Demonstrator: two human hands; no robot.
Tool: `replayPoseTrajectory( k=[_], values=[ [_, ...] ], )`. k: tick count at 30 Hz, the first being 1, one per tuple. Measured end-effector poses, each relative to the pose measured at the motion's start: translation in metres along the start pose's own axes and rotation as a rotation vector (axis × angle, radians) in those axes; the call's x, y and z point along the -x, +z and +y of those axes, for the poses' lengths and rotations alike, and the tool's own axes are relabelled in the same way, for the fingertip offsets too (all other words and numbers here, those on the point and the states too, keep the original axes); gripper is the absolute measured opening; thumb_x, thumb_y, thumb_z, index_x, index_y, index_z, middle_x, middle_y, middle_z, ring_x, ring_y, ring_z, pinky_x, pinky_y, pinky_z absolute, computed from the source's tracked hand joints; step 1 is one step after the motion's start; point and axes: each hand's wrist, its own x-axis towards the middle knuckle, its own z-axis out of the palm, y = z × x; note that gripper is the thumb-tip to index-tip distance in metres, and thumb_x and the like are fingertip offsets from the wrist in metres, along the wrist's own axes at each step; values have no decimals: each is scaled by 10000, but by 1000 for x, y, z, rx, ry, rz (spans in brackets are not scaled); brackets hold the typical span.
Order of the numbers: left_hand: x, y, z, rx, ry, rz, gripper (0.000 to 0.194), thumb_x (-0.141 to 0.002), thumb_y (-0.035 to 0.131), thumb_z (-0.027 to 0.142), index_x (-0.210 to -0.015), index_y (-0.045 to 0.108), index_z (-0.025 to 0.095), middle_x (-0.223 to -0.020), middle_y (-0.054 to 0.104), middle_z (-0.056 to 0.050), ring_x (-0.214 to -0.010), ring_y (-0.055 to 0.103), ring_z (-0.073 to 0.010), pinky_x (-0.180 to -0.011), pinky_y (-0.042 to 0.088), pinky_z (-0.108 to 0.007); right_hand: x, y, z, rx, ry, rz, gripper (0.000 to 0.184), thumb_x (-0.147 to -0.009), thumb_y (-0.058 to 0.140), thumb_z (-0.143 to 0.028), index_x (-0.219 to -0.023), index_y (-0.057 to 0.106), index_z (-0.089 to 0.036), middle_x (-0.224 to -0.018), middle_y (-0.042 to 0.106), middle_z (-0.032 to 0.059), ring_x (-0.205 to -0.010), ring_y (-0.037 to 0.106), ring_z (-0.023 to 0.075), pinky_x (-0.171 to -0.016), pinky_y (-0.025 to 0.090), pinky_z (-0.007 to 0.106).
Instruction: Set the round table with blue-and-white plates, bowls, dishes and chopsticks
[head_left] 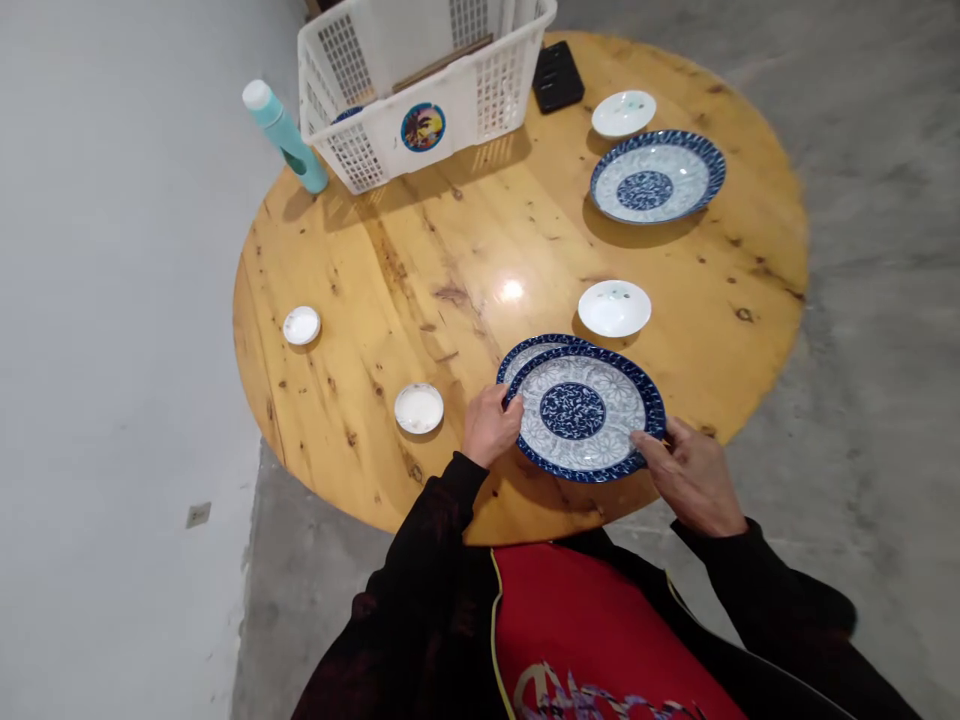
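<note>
Left hand [491,425] on the near-left rim of a blue-and-white porcelain plate [581,413], fingers curled over the edge; right hand [690,478] on the opposite rim, fingers spread across the blue border. Both hands wide apart, holding that one plate between them by the rim alone. Beneath it, on the far-left side, a second matching plate [536,350], partly overlapped, the pair close to the near edge of a round wooden table [450,220]. No telling from this view whether the upper plate clears the lower one or rests on it.

Nearby, a white dish [614,308] just beyond the plates and a small white saucer [418,408] just left of the left forearm. Farther off, another small white saucer [301,325] at left; at the far side, a white plastic basket [420,90], a teal bottle [285,135], a third blue-and-white plate [658,176] and a white dish [623,113].

Chief risks: a slip from the rim-only hold on glazed porcelain, especially with damp fingers; chipped rims from a knock between the two plates; a fall past the near table edge onto the concrete floor [862,400] from a tilt that way, with breakage likely; a clipped white dish from a wide swing to the far side; a saucer dragged by the left sleeve [450,510].
</note>
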Motion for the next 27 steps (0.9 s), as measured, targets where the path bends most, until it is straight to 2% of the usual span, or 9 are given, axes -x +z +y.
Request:
replayPoseTrajectory(
  k=[4, 8, 13, 19, 24, 27],
  values=[
    [-9, 4, 5, -64, -94, 36, 282, -966, 559, 236, -690, 518, 197, -766, 576, -13, -770, 537, -171, -746, 389, -282, -31, -4, 6, 170, -65, -59, 243, -849, 507, -468, -703, 454, -281, -549, 509, 15, -559, 510, 223, -569, 371, 344],
    [-13, 2, 11, -144, -148, 42, 210, -988, 544, 241, -794, 606, 191, -867, 641, -53, -855, 597, -206, -784, 407, -298, -53, -2, 14, 287, -105, -160, 246, -884, 495, -484, -798, 544, -260, -580, 560, 61, -610, 589, 288, -606, 406, 377],
    [-13, 5, 15, -278, -205, 43, 142, -1013, 524, 244, -1005, 650, 177, -1007, 677, -107, -970, 640, -256, -812, 448, -321, -62, 4, 24, 403, -154, -214, 360, -926, 468, -478, -1023, 646, -180, -689, 659, 132, -696, 664, 356, -633, 461, 414],
    [-11, 16, 10, -357, -180, 24, 205, -1017, 486, 212, -1175, 602, 150, -1105, 665, -151, -1076, 636, -291, -891, 498, -361, -63, 6, 20, 579, -217, -223, 527, -956, 419, -492, -1204, 652, -90, -726, 700, 190, -674, 683, 393, -627, 499, 465],
    [-13, 20, 2, -386, -138, 45, 307, -1017, 476, 209, -1309, 551, 151, -1142, 652, -153, -1092, 633, -297, -926, 504, -379, -67, 6, 13, 535, -177, -249, 658, -941, 444, -489, -1428, 545, -58, -803, 737, 201, -678, 696, 401, -656, 519, 498],
    [-15, 20, 0, -403, -112, 47, 354, -1025, 475, 227, -1363, 531, 141, -1140, 649, -153, -1101, 636, -299, -926, 505, -375, -70, 7, 16, 445, -176, -239, 691, -924, 472, -479, -1472, 514, -59, -767, 738, 181, -657, 691, 401, -658, 519, 502]
  ],
)
